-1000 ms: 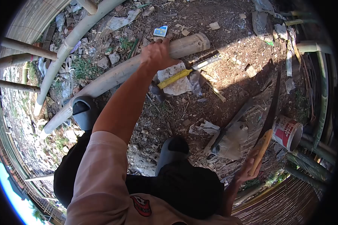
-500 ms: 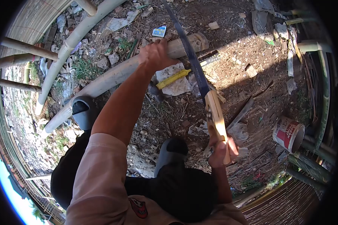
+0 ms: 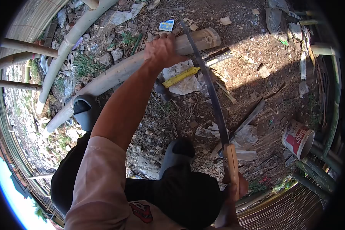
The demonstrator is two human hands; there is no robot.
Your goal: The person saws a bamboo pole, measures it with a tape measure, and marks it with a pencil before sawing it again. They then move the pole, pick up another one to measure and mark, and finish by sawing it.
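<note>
A thick bamboo pole [image 3: 122, 71] slants across the ground, its cut end at the upper middle. My left hand [image 3: 161, 50] presses down on it close to that end, fingers wrapped over the top. Around the wooden handle of a handsaw [image 3: 212, 92] my right hand [image 3: 235, 188] is closed, low on the right. The long dark blade crosses the pole just right of my left hand, only its tip portion reaching past the bamboo. Beneath the blade lies a hammer [image 3: 182, 76] with a yellow shaft, on a pale stone slab [image 3: 188, 86].
My grey clog [image 3: 86, 111] is against the pole at left; the other clog [image 3: 176, 155] stands on the ground. A white and red bucket [image 3: 297, 138] lies tipped at right. A bamboo frame [image 3: 67, 46] borders the left. Wood chips and a blue packet [image 3: 166, 25] litter the soil.
My right hand has drawn the saw back toward my body, down and slightly right, so less blade extends beyond the pole. My left hand stays on the bamboo.
</note>
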